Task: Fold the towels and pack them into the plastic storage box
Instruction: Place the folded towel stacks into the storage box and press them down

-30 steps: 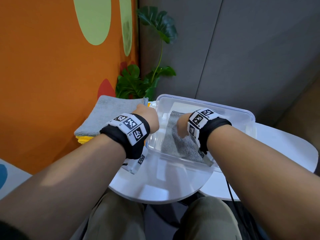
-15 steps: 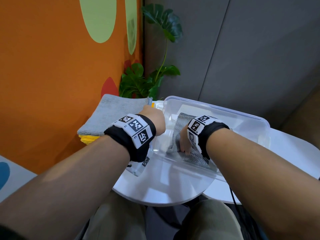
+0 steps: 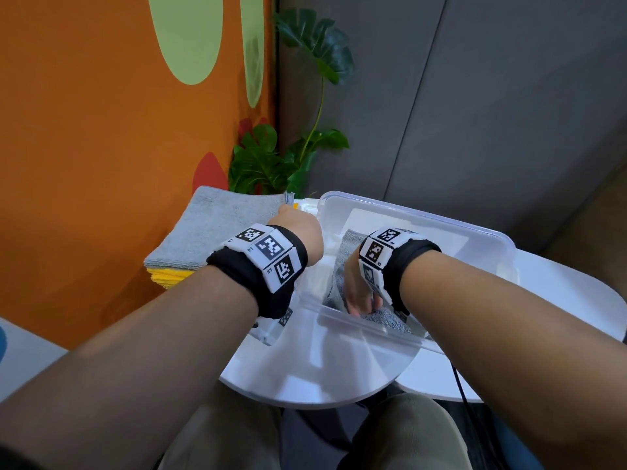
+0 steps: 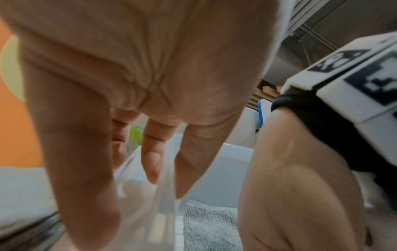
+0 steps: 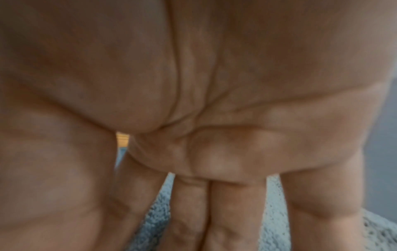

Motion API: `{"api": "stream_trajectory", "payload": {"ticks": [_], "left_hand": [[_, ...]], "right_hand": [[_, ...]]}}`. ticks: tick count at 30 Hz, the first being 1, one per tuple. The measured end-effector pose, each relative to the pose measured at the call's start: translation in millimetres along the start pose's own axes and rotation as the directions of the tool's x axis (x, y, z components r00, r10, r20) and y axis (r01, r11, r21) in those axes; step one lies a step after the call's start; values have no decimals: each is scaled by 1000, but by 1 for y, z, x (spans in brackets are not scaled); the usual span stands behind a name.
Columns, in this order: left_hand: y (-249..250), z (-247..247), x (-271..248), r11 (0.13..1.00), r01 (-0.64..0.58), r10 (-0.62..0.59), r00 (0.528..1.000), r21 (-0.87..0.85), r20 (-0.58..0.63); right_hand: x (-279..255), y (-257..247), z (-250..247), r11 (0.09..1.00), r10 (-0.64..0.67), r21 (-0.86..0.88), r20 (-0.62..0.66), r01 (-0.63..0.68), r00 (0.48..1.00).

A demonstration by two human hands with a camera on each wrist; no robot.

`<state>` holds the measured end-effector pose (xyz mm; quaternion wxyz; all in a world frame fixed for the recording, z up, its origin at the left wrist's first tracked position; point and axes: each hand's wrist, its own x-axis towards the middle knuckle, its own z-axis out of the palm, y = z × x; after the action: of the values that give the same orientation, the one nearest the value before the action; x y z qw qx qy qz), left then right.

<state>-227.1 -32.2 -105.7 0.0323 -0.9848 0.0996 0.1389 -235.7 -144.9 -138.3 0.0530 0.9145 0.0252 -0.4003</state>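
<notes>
A clear plastic storage box (image 3: 441, 222) stands on the round white table (image 3: 322, 374). A folded grey towel (image 3: 341, 266) lies flat on its floor. My right hand (image 3: 359, 296) is inside the box and presses its straight fingers down on the towel's near end; the right wrist view shows my right hand (image 5: 214, 212) lying on the grey towel (image 5: 154, 217). My left hand (image 3: 302, 232) holds the box at its left wall. In the left wrist view my left hand (image 4: 133, 200) pinches the clear wall (image 4: 161, 212), thumb outside and fingers inside, beside the towel (image 4: 208, 225).
A stack of flat towels (image 3: 224, 225), grey on top and yellow (image 3: 169, 276) beneath, sits left of the box against the orange wall. A leafy plant (image 3: 268, 164) stands behind it. A second white table (image 3: 559, 293) adjoins on the right. My knees are under the table edge.
My right hand has slid along the towel toward the near end of the box and sunk lower. My left hand has stayed on the box's left wall.
</notes>
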Motion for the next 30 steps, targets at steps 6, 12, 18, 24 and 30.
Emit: {"api": "stream_trajectory", "payload": {"ticks": [6,12,18,24,30], "left_hand": [[-1,4,4,1000,-13,12,998,-17,-55],[0,1,3,1000,-1,-1,998,-29,-62],[0,1,4,1000,2,-2,999,-8,-54],[0,0,1,1000,-8,8,999,4,-48],[0,-2,-3,1000,-20,21,999,19,-45]], "right_hand": [[-3,0,7,981,-67,-174,106,85,992],[23,9,2,980,24,-198,223,21,975],[22,17,-6,994,-39,-89,190,56,981],[22,12,-9,990,-86,-99,164,104,983],[24,16,-9,982,-133,145,73,122,988]]}}
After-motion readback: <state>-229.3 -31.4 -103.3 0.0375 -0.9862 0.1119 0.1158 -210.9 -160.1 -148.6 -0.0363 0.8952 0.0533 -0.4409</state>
